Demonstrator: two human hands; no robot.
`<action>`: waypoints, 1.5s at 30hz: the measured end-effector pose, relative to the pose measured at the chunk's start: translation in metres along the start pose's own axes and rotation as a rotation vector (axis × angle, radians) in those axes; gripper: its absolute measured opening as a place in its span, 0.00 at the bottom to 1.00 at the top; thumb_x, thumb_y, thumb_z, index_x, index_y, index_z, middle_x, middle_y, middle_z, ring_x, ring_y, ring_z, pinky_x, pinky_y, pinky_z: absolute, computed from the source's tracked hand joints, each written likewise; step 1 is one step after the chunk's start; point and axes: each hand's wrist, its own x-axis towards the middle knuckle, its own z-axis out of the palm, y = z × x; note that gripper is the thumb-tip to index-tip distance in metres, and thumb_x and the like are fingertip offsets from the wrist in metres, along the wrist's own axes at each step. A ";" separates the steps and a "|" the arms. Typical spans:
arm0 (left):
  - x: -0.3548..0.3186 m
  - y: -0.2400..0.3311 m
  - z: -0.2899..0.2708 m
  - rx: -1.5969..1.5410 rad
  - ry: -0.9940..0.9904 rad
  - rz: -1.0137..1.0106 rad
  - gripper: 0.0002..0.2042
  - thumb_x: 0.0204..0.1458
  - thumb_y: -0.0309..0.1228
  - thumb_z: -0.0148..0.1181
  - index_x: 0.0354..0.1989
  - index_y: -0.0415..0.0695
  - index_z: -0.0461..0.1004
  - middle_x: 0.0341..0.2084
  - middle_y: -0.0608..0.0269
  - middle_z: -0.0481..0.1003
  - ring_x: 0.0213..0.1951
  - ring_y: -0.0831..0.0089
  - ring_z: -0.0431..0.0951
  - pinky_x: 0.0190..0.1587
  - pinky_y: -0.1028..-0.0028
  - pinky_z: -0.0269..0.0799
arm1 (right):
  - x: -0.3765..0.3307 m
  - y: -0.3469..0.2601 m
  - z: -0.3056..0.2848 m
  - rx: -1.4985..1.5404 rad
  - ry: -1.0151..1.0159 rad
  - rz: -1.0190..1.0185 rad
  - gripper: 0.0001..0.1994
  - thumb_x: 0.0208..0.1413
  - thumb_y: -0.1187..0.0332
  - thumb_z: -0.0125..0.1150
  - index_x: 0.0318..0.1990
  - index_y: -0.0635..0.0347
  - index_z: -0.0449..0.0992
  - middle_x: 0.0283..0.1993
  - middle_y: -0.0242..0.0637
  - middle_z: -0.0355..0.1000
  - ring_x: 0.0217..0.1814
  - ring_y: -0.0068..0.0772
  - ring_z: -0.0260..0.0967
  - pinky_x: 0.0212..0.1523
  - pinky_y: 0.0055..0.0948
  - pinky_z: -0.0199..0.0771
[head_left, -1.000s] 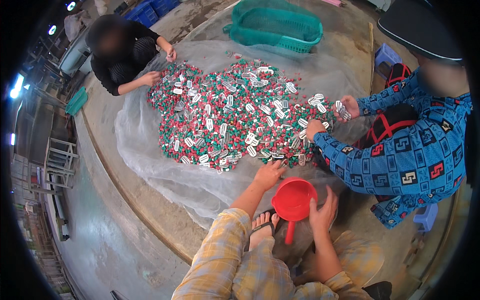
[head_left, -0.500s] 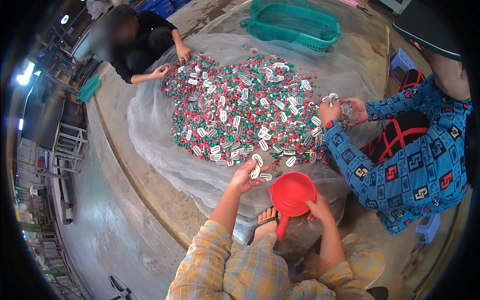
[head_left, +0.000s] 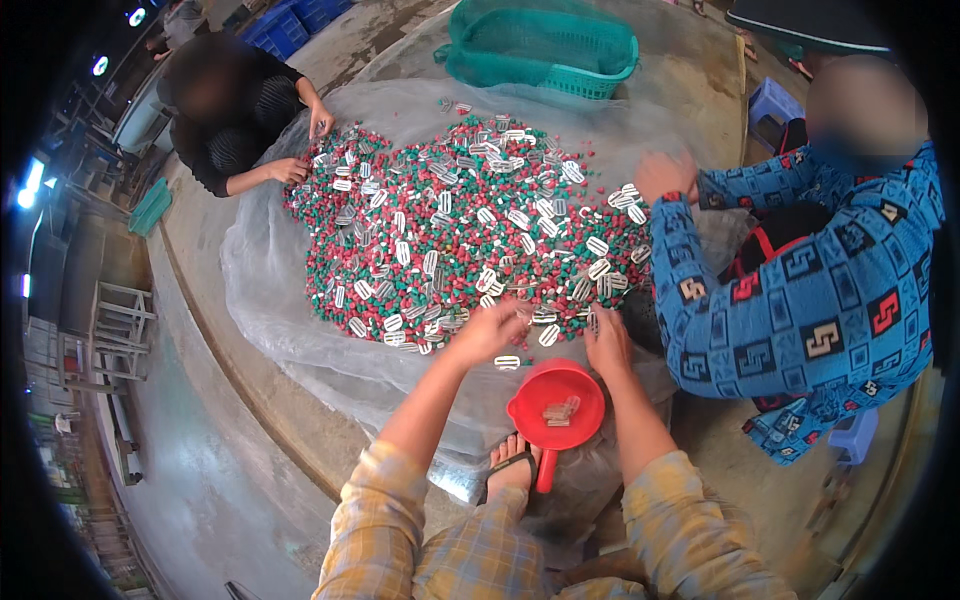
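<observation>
A broad pile of small red, green and white pebble-like pieces (head_left: 340,250), with many pale metal slotted buckles (head_left: 430,262) mixed in, lies in front of me. My left hand (head_left: 487,332) is over its near edge, its fingers blurred and pointing right. Just across from it, my right hand (head_left: 607,342) pinches a metal buckle (head_left: 594,322) at the pile's edge. Between my forearms a red long-handled dipper (head_left: 540,385) sits with several buckles inside, its handle toward me. One loose buckle (head_left: 507,363) rests on the netting near my left hand.
White mesh netting (head_left: 265,290) is spread under the pile. A green basket (head_left: 590,78) stands at the far side. One person in a blue patterned top (head_left: 790,290) works at the right; another in a black top (head_left: 290,75) reaches in from the far left. My sandalled foot (head_left: 513,468) is beside the dipper.
The buckles that were in my left hand are no longer visible there; several now lie in the dipper. My right hand has let go of the dipper and moved up to the pile.
</observation>
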 end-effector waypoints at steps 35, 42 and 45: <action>-0.063 -0.079 -0.006 -0.720 0.219 -0.394 0.06 0.51 0.29 0.60 0.33 0.42 0.71 0.25 0.63 0.78 0.23 0.77 0.77 0.20 0.80 0.71 | 0.027 -0.004 0.032 0.003 -0.264 -0.206 0.11 0.44 0.64 0.64 0.30 0.63 0.75 0.27 0.48 0.71 0.34 0.47 0.71 0.34 0.40 0.68; -0.065 -0.011 0.018 -0.534 -0.199 -0.198 0.10 0.48 0.28 0.63 0.38 0.41 0.74 0.27 0.62 0.78 0.28 0.78 0.77 0.28 0.79 0.74 | 0.046 -0.001 -0.018 0.289 -0.451 -0.077 0.12 0.55 0.64 0.54 0.28 0.67 0.72 0.17 0.36 0.64 0.21 0.29 0.64 0.25 0.32 0.66; -0.060 0.001 0.027 -0.172 -0.172 0.101 0.11 0.47 0.27 0.63 0.40 0.40 0.75 0.27 0.65 0.78 0.28 0.79 0.77 0.27 0.78 0.74 | 0.039 -0.007 -0.024 0.616 -0.592 0.211 0.13 0.59 0.64 0.50 0.26 0.61 0.70 0.20 0.25 0.61 0.21 0.19 0.60 0.19 0.25 0.63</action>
